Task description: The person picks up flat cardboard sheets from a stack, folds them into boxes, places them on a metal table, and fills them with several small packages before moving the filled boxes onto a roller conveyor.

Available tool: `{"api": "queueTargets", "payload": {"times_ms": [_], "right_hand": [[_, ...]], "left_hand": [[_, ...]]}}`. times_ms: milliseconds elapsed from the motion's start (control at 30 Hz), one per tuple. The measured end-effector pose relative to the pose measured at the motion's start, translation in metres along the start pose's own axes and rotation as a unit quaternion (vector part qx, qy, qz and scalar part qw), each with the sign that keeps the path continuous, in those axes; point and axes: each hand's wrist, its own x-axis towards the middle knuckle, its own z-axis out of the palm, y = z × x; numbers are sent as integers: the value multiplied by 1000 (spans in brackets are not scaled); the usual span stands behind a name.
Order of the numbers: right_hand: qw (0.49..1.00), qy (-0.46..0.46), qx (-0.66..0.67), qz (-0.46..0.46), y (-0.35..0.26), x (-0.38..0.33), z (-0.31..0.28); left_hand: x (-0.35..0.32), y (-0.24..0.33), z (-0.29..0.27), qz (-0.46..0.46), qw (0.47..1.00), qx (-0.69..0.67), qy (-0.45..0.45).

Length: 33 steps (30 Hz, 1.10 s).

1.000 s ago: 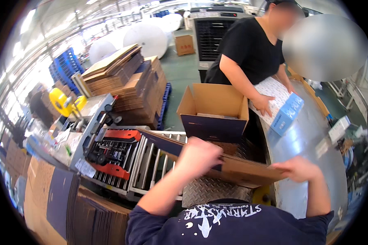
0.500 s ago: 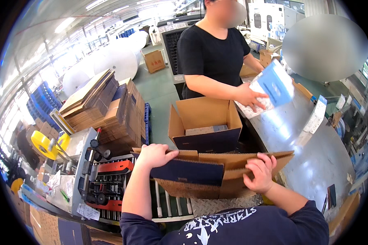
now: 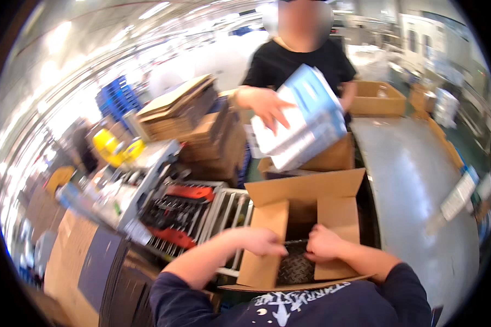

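Note:
A brown cardboard box [image 3: 305, 180] stands in front of me, squared up, with its flaps spread. Patterned metal plate [image 3: 295, 267] shows through its opening. My left hand [image 3: 263, 241] is closed at the inner edge of the left flap [image 3: 262, 268]. On the opposite side, my right hand [image 3: 324, 243] has its fingers curled against the edge of the right flap [image 3: 338, 218]. Beyond the box, a person in a black T-shirt [image 3: 303, 57] holds blue-and-white packs [image 3: 305, 117] over a second cardboard box [image 3: 333, 155], which they partly hide.
On the left are a roller conveyor [image 3: 232, 215] with red parts, a yellow tape dispenser [image 3: 109, 147] and stacked flat cartons [image 3: 183, 109]. A folded carton [image 3: 73, 261] leans at lower left. To the right runs a metal table [image 3: 414, 180] with an open carton [image 3: 379, 98] at its far end.
The flattened-looking box in my hands has opened out and sits lower. Both hands moved inward from its outer rim to the side flaps. The other person's packs moved left over the second box.

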Motion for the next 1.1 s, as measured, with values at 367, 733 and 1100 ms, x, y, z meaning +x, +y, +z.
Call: {"api": "queueTargets", "payload": {"times_ms": [367, 733, 1100], "right_hand": [[937, -234, 205, 155, 85, -26, -67], [965, 202, 15, 164, 30, 45, -82], [831, 97, 160, 524, 71, -158, 21]], "left_hand": [[-18, 8, 30, 199, 978, 39, 52], [14, -71, 77, -239, 856, 84, 451], [145, -207, 250, -216, 682, -659, 230]]}}
